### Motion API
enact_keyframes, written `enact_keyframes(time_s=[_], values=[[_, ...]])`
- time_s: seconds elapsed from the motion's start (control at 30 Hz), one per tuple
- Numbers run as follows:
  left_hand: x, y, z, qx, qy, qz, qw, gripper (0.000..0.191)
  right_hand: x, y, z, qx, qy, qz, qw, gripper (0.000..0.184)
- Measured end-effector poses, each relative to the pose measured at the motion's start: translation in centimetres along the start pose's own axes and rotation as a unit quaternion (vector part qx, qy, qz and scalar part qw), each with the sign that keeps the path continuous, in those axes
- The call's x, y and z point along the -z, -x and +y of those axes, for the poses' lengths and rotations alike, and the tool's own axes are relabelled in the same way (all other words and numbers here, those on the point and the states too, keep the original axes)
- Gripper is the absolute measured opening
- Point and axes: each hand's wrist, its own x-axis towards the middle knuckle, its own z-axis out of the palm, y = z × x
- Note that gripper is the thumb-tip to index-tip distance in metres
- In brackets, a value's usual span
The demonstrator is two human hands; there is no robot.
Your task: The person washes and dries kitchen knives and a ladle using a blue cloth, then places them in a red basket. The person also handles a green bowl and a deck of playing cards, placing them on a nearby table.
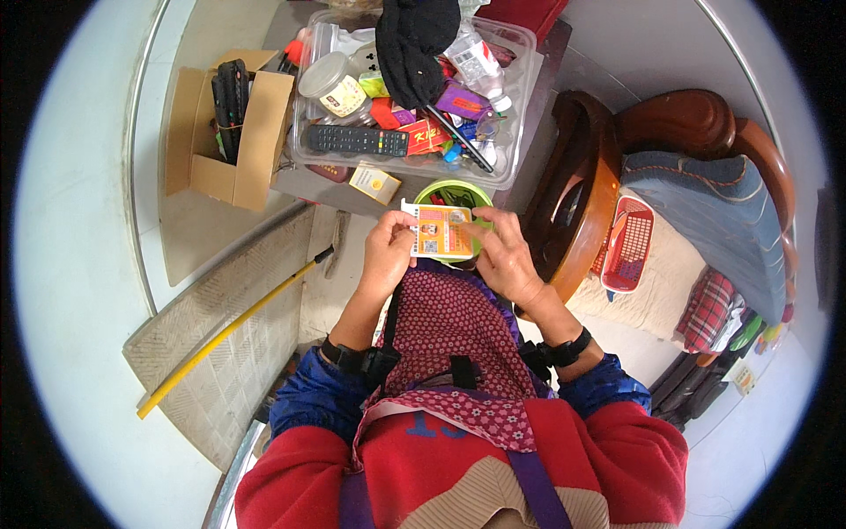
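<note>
A flat printed card [445, 239], orange with a white border, faces up between my hands in front of the table edge. It bears writing, a small portrait and a printed code. My left hand [390, 243] pinches its left edge between thumb and fingers. At the card's right side are the bent fingers of my right hand [505, 254], one fingertip over its surface; whether they grip it I cannot tell. Directly behind the card stands a lime-green bin [486, 190] with dark and red items inside, its front partly hidden. A small yellow-and-white box [375, 183] lies on the table nearby.
On the table [552, 86], a clear plastic tub [525, 59] holds a remote control [359, 140], a lidded jar [334, 86], a bottle [476, 63] and black cloth [418, 46]. An open cardboard box [264, 125] stands left, a wooden chair [581, 218] right. A yellow pole [225, 334] leans at left.
</note>
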Motion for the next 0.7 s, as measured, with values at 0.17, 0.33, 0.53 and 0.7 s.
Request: enact_keyframes(time_s=[0.17,0.33,0.53,0.7], values=[[-0.6,0.2,0.4,0.064,0.098,-0.093,0.989,0.033,0.3,0.5,0.0,0.025,-0.021,0.020,0.999,0.042],[-1.7,0.5,-0.4,0.071,0.163,-0.057,0.982,0.048,1.4,0.1,1.1,-0.054,-0.002,0.061,0.997,0.018],[-2.7,-0.4,-2.4,-0.014,-0.034,-0.037,0.999,0.050,1.1,-1.3,0.2,-0.052,0.030,0.037,0.997,0.011],[-5.3,-1.7,-3.1,-0.152,-0.275,0.016,0.949,0.055,-0.6,-2.2,-0.8,-0.052,0.109,-0.022,0.992,0.012]])
